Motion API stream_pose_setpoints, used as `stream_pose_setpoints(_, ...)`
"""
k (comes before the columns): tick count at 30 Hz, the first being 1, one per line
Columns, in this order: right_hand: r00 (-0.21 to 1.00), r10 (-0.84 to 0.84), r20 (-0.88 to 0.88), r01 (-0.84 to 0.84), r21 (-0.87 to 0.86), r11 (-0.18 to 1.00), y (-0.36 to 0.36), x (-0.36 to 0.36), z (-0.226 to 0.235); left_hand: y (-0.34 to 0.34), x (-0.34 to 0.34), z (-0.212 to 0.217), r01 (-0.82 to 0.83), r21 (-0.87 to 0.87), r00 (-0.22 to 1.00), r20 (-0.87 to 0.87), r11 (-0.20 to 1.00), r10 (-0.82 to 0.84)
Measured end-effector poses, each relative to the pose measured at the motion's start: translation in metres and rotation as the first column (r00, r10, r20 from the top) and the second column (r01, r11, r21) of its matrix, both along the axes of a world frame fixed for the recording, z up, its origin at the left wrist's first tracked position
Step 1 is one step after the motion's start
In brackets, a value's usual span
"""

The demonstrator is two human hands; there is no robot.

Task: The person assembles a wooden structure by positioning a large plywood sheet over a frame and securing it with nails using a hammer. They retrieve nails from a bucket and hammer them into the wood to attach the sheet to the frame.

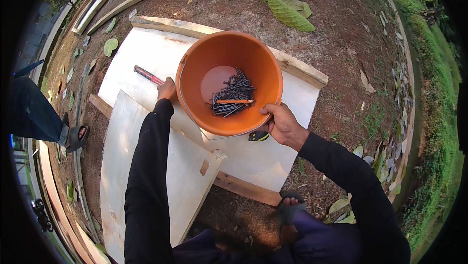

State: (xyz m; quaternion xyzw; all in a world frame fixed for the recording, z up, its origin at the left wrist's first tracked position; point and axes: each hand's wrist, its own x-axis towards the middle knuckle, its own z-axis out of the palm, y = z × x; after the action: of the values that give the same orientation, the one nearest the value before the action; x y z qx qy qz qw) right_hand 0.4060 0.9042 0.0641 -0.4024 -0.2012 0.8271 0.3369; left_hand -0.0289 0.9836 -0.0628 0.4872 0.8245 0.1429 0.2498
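1. Front and centre, it's the orange bucket (197,74), mouth tipped toward the viewer, sitting in the picture above the pale sheet (136,52), though whether it rests there or hangs clear, I can't tell.
2. Right hand (286,123) on the near right of the rim: thumb laid over the edge, fingers tucked underneath, pinching the rim between them!
3. Left hand (166,90) over at the bucket's left side, right up against the end of a red-and-black tool handle (147,75). Its fingers are mostly out of sight, so spread or pressed together, I cannot tell.
4. Look inside: a loose heap of dark nails (239,88) at the bottom, with an orange pencil (235,101) lying straight across them.
5. Just beside the right hand, peeping out below the rim, a black-and-yellow tape measure (258,136); held or lying, it's impossible to say.
6. Underneath, a wooden batten (300,69) runs along the sheet's far edge, another batten (248,188) along the near one, and a second pale panel (185,181) overlaps at lower left.
7. Out on the left, another person's leg (36,103) and sandal (76,138); big green leaves (290,13) lie on the bare soil beyond.
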Motion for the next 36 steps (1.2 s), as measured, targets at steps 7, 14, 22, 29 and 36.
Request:
stream_pose_setpoints(7,0.965,0.095,0.243,-0.109,0.048,0.993,0.004,-0.014,0.003,-0.042,0.045,0.096,-0.2,0.138,0.828,0.553,0.97,0.092)
stream_pose_setpoints(14,0.864,0.044,0.502,-0.14,0.156,0.978,0.009,-0.024,0.02,-0.092,0.03,0.201,-0.382,0.195,0.53,0.847,0.903,0.041)
stream_pose_setpoints(22,0.749,-0.315,0.583,-0.349,0.751,0.56,0.009,-0.012,0.048,-0.185,0.061,0.296,-0.129,0.45,0.811,0.561,0.883,-0.167)
stream_pose_setpoints(29,0.549,-0.738,0.392,-0.686,0.716,-0.129,0.003,-0.019,0.129,-0.191,0.12,0.332,-0.016,0.581,0.723,0.569,0.813,-0.392)
stream_pose_setpoints(36,0.512,0.031,0.858,-0.844,0.496,0.202,-0.057,-0.001,0.13,-0.187,0.157,0.319,0.231,0.466,0.538,0.67,0.854,-0.511)
